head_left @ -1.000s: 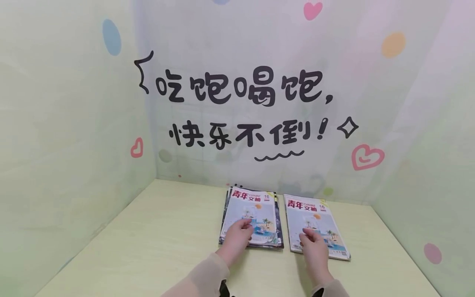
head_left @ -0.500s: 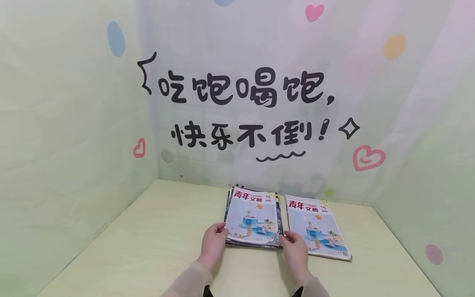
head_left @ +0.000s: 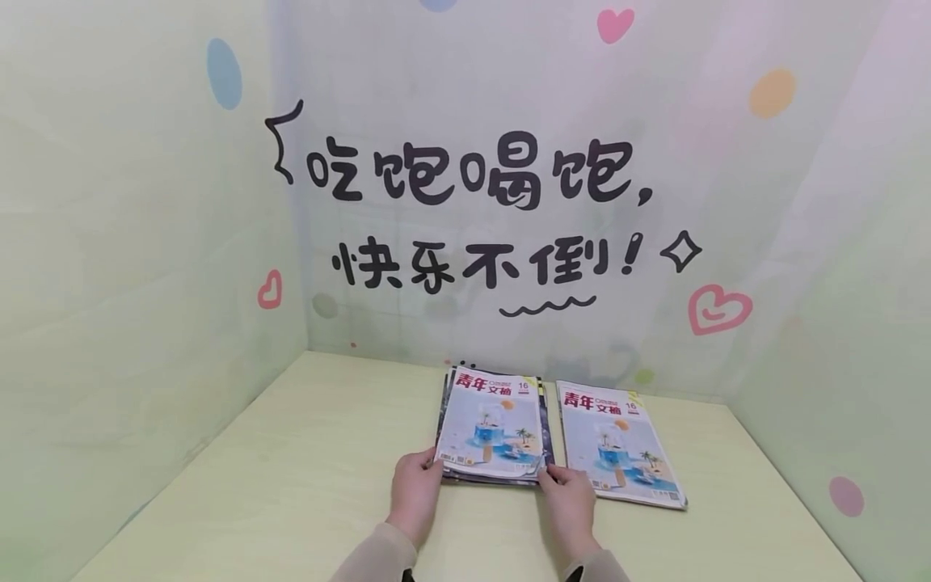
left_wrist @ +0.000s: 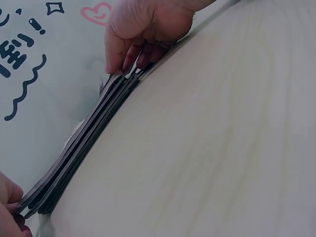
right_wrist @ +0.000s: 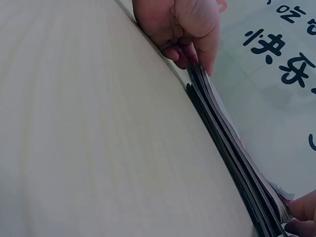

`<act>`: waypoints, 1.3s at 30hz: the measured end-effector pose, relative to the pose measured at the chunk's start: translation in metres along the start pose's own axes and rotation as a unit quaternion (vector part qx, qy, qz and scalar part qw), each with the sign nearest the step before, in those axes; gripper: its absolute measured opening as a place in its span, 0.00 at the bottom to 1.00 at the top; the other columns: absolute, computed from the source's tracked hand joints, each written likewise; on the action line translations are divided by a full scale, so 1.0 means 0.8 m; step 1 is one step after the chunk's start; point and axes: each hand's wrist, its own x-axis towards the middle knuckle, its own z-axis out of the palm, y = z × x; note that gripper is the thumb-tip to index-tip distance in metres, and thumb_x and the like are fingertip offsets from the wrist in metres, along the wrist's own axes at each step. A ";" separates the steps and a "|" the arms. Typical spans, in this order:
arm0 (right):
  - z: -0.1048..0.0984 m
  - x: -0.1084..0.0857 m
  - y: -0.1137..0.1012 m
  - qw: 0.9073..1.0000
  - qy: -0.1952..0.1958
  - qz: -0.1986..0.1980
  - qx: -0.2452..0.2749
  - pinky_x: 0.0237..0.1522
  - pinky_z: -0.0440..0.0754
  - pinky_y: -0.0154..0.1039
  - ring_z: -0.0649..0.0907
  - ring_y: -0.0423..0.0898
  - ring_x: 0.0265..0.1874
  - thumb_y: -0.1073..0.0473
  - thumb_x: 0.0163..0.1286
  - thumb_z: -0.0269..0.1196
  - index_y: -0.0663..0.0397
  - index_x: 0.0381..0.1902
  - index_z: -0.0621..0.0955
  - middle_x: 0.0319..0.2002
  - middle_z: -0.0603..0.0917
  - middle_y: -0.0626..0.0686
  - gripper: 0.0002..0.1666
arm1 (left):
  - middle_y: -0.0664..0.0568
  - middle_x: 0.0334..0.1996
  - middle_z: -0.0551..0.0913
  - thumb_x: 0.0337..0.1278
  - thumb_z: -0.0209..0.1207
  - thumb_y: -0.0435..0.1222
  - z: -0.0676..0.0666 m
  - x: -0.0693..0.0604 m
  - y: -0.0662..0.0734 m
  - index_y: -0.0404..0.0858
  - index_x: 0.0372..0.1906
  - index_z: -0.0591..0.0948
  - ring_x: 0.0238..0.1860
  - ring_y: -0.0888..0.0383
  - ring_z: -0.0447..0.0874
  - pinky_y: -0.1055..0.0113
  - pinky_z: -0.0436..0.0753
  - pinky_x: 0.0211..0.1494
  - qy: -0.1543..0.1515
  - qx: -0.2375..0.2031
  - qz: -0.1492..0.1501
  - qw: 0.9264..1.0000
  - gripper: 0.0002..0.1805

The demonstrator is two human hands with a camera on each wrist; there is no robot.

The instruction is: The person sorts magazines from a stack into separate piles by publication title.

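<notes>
A stack of magazines (head_left: 490,424) lies near the back of the table, the top cover showing an ice-pop picture and red characters. My left hand (head_left: 416,491) pinches its near left corner, and my right hand (head_left: 570,503) pinches the near right corner. In the right wrist view the left hand (right_wrist: 180,27) has its thumb on top and fingers curled at the edge of the upper magazines (right_wrist: 224,133). From the left wrist, the right hand (left_wrist: 148,29) holds the other end of the stack (left_wrist: 94,133). Most fingertips are hidden.
Just right of the stack lies a second magazine (head_left: 618,444) with the same cover; whether others lie beneath it, I cannot tell. A pale wooden table (head_left: 291,477) carries both. Printed cloth walls (head_left: 473,81) rise behind and at both sides.
Both hands have moved left: the left from over the stack's cover, the right from over the second magazine, to the stack's near corners. Since half a second ago, they have shifted only slightly.
</notes>
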 end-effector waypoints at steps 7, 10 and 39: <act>0.003 -0.002 0.001 1.000 0.007 -0.012 -0.018 0.58 0.70 0.58 0.76 0.62 0.50 0.60 0.62 0.64 0.67 0.43 0.85 0.43 0.82 0.63 0.16 | 0.39 0.48 0.77 0.61 0.57 0.34 -0.002 -0.003 0.000 0.29 0.55 0.79 0.52 0.41 0.74 0.47 0.73 0.57 0.008 0.010 0.014 1.000 0.19; 0.004 -0.003 0.002 1.000 0.010 -0.013 -0.023 0.55 0.71 0.57 0.77 0.61 0.48 0.60 0.62 0.64 0.67 0.42 0.85 0.43 0.81 0.63 0.15 | 0.40 0.48 0.77 0.60 0.58 0.34 -0.002 -0.004 -0.001 0.30 0.55 0.79 0.51 0.43 0.75 0.48 0.74 0.56 0.011 0.003 0.015 1.000 0.19; 0.001 -0.016 -0.002 0.999 0.037 0.016 -0.004 0.55 0.64 0.58 0.67 0.62 0.54 0.59 0.61 0.65 0.67 0.44 0.84 0.48 0.76 0.63 0.17 | 0.38 0.52 0.73 0.56 0.59 0.31 -0.003 -0.009 0.000 0.31 0.52 0.81 0.54 0.44 0.71 0.47 0.74 0.56 0.004 -0.027 -0.035 0.999 0.18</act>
